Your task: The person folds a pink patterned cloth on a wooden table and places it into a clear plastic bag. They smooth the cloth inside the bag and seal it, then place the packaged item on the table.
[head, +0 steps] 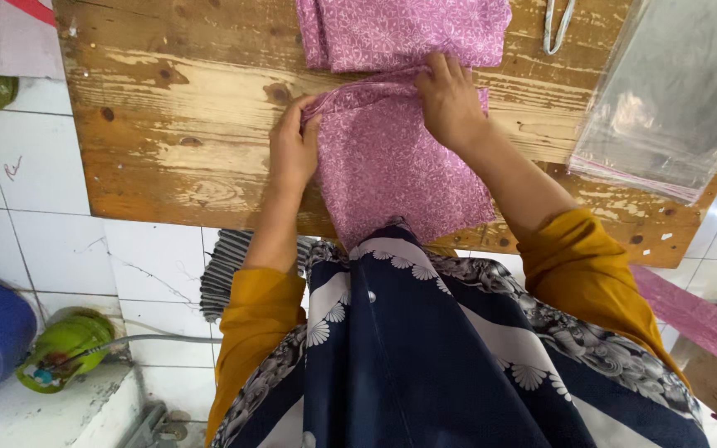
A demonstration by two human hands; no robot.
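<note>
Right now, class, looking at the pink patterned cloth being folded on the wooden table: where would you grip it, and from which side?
Grip the pink cloth along its folded far edge, at the two corners, where the left hand pinches one and the right hand presses the other. Come from the near side, over the cloth: it lies flat on the wooden table, and that doubled edge looks thickest to pinch.

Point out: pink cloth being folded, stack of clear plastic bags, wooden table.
pink cloth [392,166], head view, flat patterned middle below the fold.
clear plastic bags [665,99], head view, centre of the top bag.
wooden table [176,99], head view, bare worn boards at left.
</note>
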